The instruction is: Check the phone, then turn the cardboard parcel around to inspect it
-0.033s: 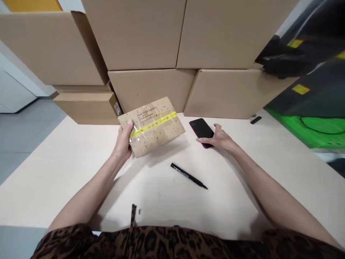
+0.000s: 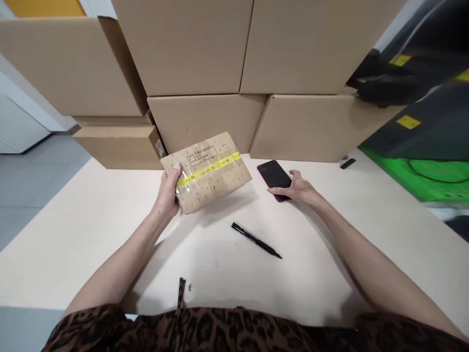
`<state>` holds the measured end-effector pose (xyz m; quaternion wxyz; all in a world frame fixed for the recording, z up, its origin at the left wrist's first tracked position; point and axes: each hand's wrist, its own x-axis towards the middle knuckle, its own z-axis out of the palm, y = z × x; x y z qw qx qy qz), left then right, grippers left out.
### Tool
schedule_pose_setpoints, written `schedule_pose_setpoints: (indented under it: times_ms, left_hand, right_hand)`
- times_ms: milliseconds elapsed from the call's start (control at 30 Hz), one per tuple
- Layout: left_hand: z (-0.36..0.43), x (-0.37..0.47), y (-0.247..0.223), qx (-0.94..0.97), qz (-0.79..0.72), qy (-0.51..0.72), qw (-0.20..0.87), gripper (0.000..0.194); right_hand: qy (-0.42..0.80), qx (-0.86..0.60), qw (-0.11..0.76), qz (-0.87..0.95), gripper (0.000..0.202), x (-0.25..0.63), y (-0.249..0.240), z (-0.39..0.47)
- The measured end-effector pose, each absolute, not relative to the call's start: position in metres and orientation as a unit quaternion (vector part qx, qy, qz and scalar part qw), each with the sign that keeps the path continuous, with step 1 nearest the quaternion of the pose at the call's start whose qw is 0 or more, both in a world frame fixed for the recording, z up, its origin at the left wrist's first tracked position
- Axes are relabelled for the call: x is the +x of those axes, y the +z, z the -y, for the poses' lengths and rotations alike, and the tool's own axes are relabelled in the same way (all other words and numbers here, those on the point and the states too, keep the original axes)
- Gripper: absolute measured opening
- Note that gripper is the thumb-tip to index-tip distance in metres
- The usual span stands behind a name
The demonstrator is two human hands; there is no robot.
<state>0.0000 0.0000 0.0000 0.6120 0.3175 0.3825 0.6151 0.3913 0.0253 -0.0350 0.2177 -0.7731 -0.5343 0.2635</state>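
Observation:
A small cardboard parcel (image 2: 214, 183) with yellow tape and printed text is held tilted above the table. My left hand (image 2: 169, 191) closes on its left end, thumb on the top face and fingers hidden underneath. A black smartphone (image 2: 274, 173) with a red edge lies face up on the table. At its lower right is my right hand (image 2: 297, 188), with the thumb stretched across the screen and the index finger apart, just off the right edge. Nearer to me rests a black marker (image 2: 256, 240), its pointed end to the right.
Large cardboard boxes (image 2: 198, 44) are stacked along the back of the pale table (image 2: 73, 254). A flatter box (image 2: 124, 146) stands at the back left. A small black object (image 2: 348, 164) lies at the right, near a green surface (image 2: 439, 176) beyond the table.

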Motion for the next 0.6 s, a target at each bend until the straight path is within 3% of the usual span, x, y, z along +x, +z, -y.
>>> schedule_pose_setpoints:
  times_ms: [67,133,300,433,600]
  left_hand:
    - [0.001,0.002,0.002,0.321,-0.400,0.632,0.581,0.071]
    - [0.002,0.004,0.003,0.321,-0.410,0.643,0.561,0.071]
    - [0.003,0.006,0.006,0.326,-0.402,0.645,0.562,0.067]
    - [0.003,0.005,0.007,0.336,-0.406,0.635,0.565,0.058]
    - [0.003,0.008,0.009,0.344,-0.398,0.631,0.571,0.058]
  right_hand:
    - [0.323,-0.726,0.322,0.515,0.082,0.391,-0.040,-0.023]
    - [0.356,-0.680,0.394,0.506,0.068,0.387,-0.043,-0.019]
    - [0.359,-0.617,0.498,0.492,0.069,0.369,-0.040,0.002]
    - [0.372,-0.534,0.602,0.463,0.083,0.356,-0.032,0.019]
    - [0.409,-0.501,0.627,0.435,0.081,0.338,-0.028,0.036]
